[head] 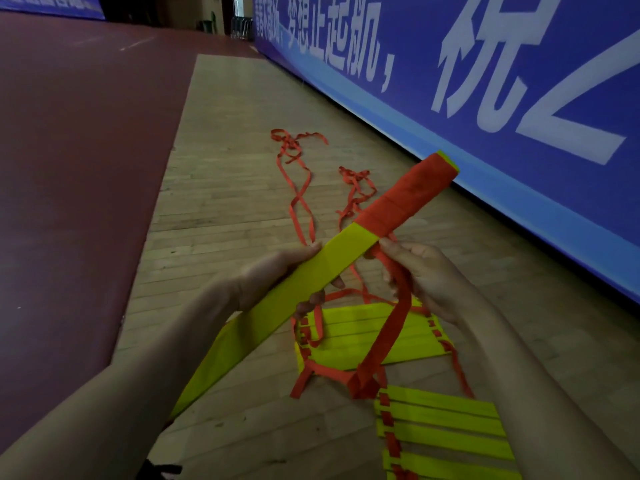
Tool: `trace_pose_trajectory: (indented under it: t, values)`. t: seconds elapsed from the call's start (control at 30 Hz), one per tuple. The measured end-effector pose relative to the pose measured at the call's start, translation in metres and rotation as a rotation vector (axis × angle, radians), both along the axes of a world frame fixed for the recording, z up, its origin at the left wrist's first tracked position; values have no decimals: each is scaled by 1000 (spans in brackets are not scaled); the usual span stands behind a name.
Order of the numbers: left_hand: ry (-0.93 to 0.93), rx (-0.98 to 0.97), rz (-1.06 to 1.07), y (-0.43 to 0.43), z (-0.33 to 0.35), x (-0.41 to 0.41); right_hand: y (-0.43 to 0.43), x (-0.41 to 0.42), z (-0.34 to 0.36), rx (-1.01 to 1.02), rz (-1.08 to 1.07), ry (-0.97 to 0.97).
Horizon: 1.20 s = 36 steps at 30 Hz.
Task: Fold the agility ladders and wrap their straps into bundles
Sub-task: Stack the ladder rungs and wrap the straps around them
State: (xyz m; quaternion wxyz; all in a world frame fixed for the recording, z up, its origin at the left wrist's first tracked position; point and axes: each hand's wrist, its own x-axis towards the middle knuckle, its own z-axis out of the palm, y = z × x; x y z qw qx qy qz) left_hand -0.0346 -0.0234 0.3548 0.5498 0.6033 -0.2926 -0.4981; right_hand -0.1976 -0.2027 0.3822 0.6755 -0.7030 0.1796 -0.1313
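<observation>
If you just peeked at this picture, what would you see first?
You'd see the bright yellow bundle of ladder rungs in the middle, held by the left hand, its far end wound in red strap that the right hand holds. A big blue banner with white characters runs along the right, and more yellow ladders lie on the floor below.
</observation>
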Motion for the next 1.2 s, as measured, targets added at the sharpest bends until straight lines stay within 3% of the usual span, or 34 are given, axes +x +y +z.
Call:
trace_pose_trajectory:
  t: [0.17, 0.3, 0.47, 0.67, 0.77, 0.9, 1.1, 1.2]
  values:
    - [20, 16, 1, -1, 7, 3, -5, -7, 2, 54, 71, 71]
    - [51, 22, -174, 0, 14, -2, -2, -6, -1, 18, -10, 64]
    - [38, 32, -107, -3, 13, -2, 2, 2, -6, -83, -138, 2]
    - [-132, 50, 26, -14, 12, -12, 1, 6, -12, -229, -232, 40]
    - [-337, 43, 114, -20, 9, -19, 8, 11, -14, -272, -251, 18]
    - [-540, -2, 187, -31, 1, -27, 17, 17, -13, -219, -318, -39]
    - [-740, 18, 322, -40, -9, -42, 23, 20, -15, 27, -405, -97]
    - [-763, 41, 353, -35, 2, -43, 19, 18, -14, 221, -331, -126]
